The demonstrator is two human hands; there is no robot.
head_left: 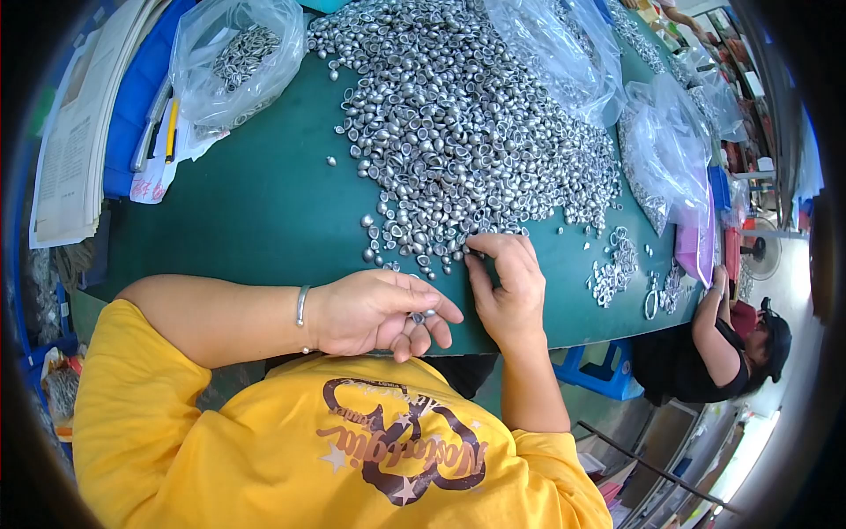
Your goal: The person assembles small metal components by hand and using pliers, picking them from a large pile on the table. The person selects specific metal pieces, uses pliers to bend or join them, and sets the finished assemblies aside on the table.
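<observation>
A large heap of small silver-grey metal cups (476, 132), rounded outside and hollow inside, spreads over the green table (256, 189). My left hand (374, 304) is turned partly palm up near the table's front edge. A few small silver metal cups (418, 317) lie in its curled fingers. To the right, my right hand (513, 291) reaches the heap's near edge, thumb and forefinger bent together among the loose cups. Whatever lies between those fingertips is too small and hidden to make out.
A clear plastic bag (238, 66) of metal parts stands far left, near a yellow pen (171, 130) and papers. More bags (665, 150) sit on the right, beyond loose silver rings (614, 269). Another person (714, 344) works at the table's right side by a blue stool (599, 370).
</observation>
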